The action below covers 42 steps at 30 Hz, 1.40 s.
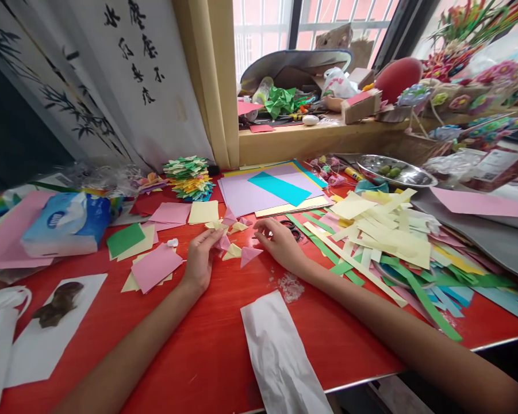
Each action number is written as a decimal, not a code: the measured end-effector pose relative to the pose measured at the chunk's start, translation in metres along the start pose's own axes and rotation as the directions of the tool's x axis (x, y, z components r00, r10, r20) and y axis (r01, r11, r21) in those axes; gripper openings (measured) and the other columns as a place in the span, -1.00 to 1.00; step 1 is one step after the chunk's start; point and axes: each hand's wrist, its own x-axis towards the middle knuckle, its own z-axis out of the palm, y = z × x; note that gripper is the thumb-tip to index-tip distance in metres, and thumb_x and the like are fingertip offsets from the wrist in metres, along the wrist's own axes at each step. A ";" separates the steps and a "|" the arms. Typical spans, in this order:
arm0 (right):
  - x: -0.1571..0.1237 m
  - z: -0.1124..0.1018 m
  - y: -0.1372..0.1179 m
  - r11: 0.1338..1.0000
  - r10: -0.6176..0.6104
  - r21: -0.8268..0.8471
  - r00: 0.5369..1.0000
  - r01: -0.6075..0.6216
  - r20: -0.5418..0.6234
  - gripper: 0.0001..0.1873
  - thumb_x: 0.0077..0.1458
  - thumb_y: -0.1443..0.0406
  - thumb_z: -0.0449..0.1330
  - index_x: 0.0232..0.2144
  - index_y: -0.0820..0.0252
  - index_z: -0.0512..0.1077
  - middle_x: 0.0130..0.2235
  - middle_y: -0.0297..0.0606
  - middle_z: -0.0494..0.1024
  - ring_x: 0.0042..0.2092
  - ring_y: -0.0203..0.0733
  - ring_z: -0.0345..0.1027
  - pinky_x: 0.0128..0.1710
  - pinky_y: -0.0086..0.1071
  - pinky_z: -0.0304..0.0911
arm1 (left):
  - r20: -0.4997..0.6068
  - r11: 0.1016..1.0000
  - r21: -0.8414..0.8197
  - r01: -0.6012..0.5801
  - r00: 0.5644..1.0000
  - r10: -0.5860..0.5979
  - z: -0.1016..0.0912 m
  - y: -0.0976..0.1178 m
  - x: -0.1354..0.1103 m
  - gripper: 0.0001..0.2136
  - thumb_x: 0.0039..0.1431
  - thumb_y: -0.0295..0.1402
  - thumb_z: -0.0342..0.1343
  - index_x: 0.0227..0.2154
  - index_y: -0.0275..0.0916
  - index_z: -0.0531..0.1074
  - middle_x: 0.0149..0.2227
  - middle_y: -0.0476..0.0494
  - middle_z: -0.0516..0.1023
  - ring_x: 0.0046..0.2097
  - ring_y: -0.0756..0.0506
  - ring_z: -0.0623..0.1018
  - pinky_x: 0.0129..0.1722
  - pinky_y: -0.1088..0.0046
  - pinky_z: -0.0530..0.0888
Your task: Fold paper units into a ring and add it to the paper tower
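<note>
My left hand (pixel 199 260) pinches a small folded yellow paper piece (pixel 215 225) between thumb and fingers. Close by its fingertips are several folded triangles, among them a pink paper triangle (pixel 250 256) and a yellow paper triangle (pixel 232 251); which of these touch the held piece I cannot tell. To their right, my right hand (pixel 280 244) hovers with loosely curled fingers apart and no object visible in them. Black-handled scissors (pixel 294 229) lie just behind it, partly hidden. Left of my left hand is a stack of pink paper squares (pixel 157 268).
A tall stack of folded papers (pixel 188 178) stands at the back. Large lilac sheets (pixel 241 192) lie beside it. Paper strips (pixel 371 230) heap up on the right, before a metal bowl (pixel 396 171). A tissue pack (pixel 66 224) sits left; crumpled white paper (pixel 280 351) lies in front.
</note>
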 end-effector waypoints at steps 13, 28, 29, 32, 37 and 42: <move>0.039 0.032 0.005 0.916 -0.131 -0.353 0.974 0.190 0.186 -0.78 0.18 0.34 -0.06 -0.15 0.17 0.30 -0.22 -0.19 0.34 -0.31 -0.23 0.29 -0.42 -0.42 0.10 | 0.108 0.997 -0.064 0.044 0.993 -0.037 0.001 0.002 -0.002 -0.88 -0.06 -0.35 0.19 -0.50 -0.30 0.42 -0.50 0.04 0.43 -0.44 0.08 0.39 -0.41 0.60 0.32; 0.026 0.015 0.003 0.543 0.232 0.826 0.972 -0.148 0.022 -0.71 0.02 0.09 0.13 -0.40 0.13 0.14 -0.47 -0.46 0.37 -0.64 -0.47 0.10 -0.64 -0.52 0.03 | 0.217 0.979 0.189 -0.079 0.975 0.036 0.001 0.000 0.001 -0.75 -0.01 -0.34 0.14 -0.25 -0.24 0.28 -0.51 0.08 0.39 -0.62 0.08 0.39 -0.61 0.57 0.31; 0.022 0.014 0.000 0.496 0.233 0.851 0.970 -0.173 0.061 -0.70 0.00 0.10 0.15 -0.40 0.13 0.14 -0.47 -0.46 0.38 -0.63 -0.47 0.15 -0.61 -0.53 0.08 | 0.227 0.977 0.198 -0.079 0.973 0.032 0.001 0.000 0.001 -0.72 -0.02 -0.34 0.14 -0.21 -0.22 0.26 -0.51 0.09 0.40 -0.62 0.06 0.41 -0.61 0.55 0.32; 0.013 0.012 -0.009 0.423 0.189 0.865 0.960 -0.269 0.206 -0.70 0.00 0.12 0.16 -0.40 0.14 0.14 -0.59 -0.51 0.33 -0.59 -0.43 0.25 -0.58 -0.55 0.11 | 0.246 0.962 0.262 -0.071 0.969 0.005 0.003 -0.002 0.000 -0.65 -0.04 -0.31 0.17 -0.18 -0.20 0.22 -0.53 0.10 0.42 -0.61 0.03 0.43 -0.60 0.54 0.34; 0.014 0.012 -0.007 0.383 0.183 0.875 0.953 -0.295 0.241 -0.66 -0.04 0.12 0.21 -0.39 0.14 0.13 -0.58 -0.53 0.35 -0.61 -0.45 0.26 -0.62 -0.58 0.06 | 0.243 0.942 0.325 -0.086 0.970 0.005 0.006 -0.006 0.004 -0.68 -0.09 -0.19 0.20 -0.33 -0.23 0.26 -0.55 0.06 0.42 -0.54 0.02 0.45 -0.57 0.56 0.34; 0.020 0.014 -0.002 0.331 0.243 0.896 0.944 -0.298 0.224 -0.66 -0.07 0.15 0.24 -0.33 0.13 0.18 -0.53 -0.49 0.40 -0.54 -0.42 0.32 -0.59 -0.58 0.11 | 0.241 0.936 0.335 -0.112 0.970 0.030 0.007 -0.005 0.009 -0.71 -0.11 -0.15 0.21 -0.53 -0.27 0.32 -0.55 0.05 0.36 -0.50 0.06 0.37 -0.51 0.58 0.31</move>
